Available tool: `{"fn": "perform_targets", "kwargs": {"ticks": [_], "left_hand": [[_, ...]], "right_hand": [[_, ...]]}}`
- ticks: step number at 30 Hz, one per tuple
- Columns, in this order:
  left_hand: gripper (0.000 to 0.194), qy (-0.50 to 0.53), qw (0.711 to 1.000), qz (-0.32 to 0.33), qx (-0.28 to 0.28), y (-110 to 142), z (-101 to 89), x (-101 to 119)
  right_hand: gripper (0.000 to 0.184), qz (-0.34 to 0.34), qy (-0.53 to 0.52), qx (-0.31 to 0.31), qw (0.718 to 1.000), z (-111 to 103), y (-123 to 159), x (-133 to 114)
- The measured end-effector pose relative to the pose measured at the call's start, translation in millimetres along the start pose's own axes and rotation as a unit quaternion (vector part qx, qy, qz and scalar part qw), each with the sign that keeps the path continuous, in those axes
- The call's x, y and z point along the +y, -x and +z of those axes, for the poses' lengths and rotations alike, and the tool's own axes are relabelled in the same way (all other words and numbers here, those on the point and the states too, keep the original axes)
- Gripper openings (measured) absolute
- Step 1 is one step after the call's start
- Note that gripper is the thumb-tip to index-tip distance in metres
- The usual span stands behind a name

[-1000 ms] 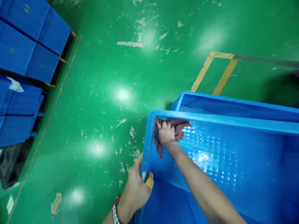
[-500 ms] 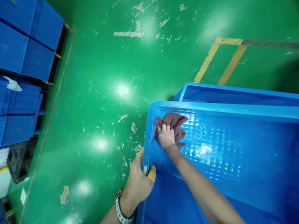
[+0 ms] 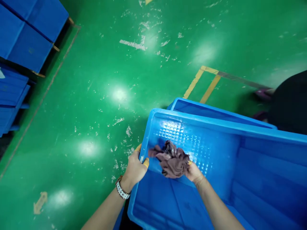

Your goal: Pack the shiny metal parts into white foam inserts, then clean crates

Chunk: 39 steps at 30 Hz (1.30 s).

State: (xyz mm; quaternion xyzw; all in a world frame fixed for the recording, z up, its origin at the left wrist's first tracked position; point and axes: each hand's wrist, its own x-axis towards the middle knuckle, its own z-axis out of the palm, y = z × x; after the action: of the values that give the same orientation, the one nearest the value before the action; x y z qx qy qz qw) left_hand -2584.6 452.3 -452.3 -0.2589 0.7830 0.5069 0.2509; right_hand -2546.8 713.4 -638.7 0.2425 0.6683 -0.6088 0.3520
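Observation:
A large blue plastic bin (image 3: 240, 126) lies open in front of me, its textured bottom showing. My left hand (image 3: 136, 169) grips the bin's left rim, thumb inside and fingers outside, with yellow covers on the fingertips. Inside the bin, my right hand (image 3: 193, 172) is closed on a crumpled brown cloth (image 3: 174, 161). The cloth hangs bunched to the left of that hand, over the bin's inner face. Most of the right fingers are hidden behind the cloth.
Another blue bin (image 3: 178, 103) sits just behind the first. Stacked blue bins (image 3: 28, 48) stand at the upper left. Yellow tape lines (image 3: 211, 86) mark the green floor (image 3: 100, 80). A person in dark clothing (image 3: 291, 102) is at the right edge.
My right hand has lifted the cloth away from the bin's far left corner and drawn it nearer and to the right. The left hand keeps its rim hold. A person has appeared at right.

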Motion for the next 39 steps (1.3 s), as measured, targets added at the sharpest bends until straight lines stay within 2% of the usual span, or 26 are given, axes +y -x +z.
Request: {"fn": "perform_targets", "kwargs": {"ticks": [2,4,5,6,9,11,14,16,18,20,23,26,29,32,35,37,39], "left_hand": [[0.053,0.009,1.000,-0.005,-0.003,0,0.0,0],[0.054,0.017,1.000,-0.002,-0.006,0,-0.2,0],[0.054,0.019,1.000,0.002,-0.008,0,-0.5,-1],[0.053,0.021,1.000,0.007,-0.011,1,-0.7,-2],[0.053,0.016,1.000,0.014,-0.008,2,-1.3,-3],[0.054,0.011,1.000,0.012,-0.003,4,-1.5,-2],[0.053,0.011,1.000,0.015,-0.004,5,-1.5,2],[0.052,0.012,1.000,0.018,-0.010,4,-1.6,4],[0.049,0.013,1.000,0.017,-0.011,3,-1.6,6],[0.046,0.015,1.000,0.015,-0.012,2,-1.7,7],[0.045,0.014,1.000,0.016,-0.009,2,-1.8,6],[0.044,-0.001,1.000,0.010,-0.005,3,-2.8,6],[0.039,-0.024,1.000,0.005,-0.001,3,-4.8,5],[0.040,-0.033,0.999,0.015,-0.002,2,-6.0,5],[0.042,-0.038,0.999,0.016,0.006,0,-5.9,4],[0.042,-0.040,0.999,0.013,0.010,-1,-5.4,3],[0.043,-0.040,0.999,0.012,0.010,-1,-4.9,1]], "right_hand": [[0.070,0.035,0.005,0.079,0.996,-21,-3,2],[0.078,0.052,0.101,0.192,0.975,-33,-3,13],[0.077,0.030,0.174,0.227,0.958,-34,-2,19],[0.075,-0.012,0.246,0.233,0.941,-29,0,26],[0.068,-0.154,0.416,0.156,0.882,9,3,32],[0.062,-0.181,0.507,0.132,0.832,43,-9,17],[0.053,-0.198,0.595,0.120,0.769,87,-52,-36],[0.052,-0.204,0.609,0.118,0.757,103,-85,-79],[0.052,-0.187,0.601,0.129,0.766,109,-109,-113],[0.055,-0.169,0.590,0.136,0.778,107,-118,-129],[0.064,-0.153,0.580,0.139,0.788,98,-111,-125],[0.065,-0.143,0.575,0.143,0.793,92,-106,-120],[0.066,-0.140,0.570,0.112,0.802,94,-117,-132],[0.071,-0.114,0.506,0.048,0.854,94,-128,-151],[0.071,-0.104,0.421,-0.002,0.901,89,-120,-162],[0.072,-0.144,0.374,-0.008,0.916,86,-106,-162],[0.075,-0.229,0.293,0.010,0.928,84,-93,-160]]}}
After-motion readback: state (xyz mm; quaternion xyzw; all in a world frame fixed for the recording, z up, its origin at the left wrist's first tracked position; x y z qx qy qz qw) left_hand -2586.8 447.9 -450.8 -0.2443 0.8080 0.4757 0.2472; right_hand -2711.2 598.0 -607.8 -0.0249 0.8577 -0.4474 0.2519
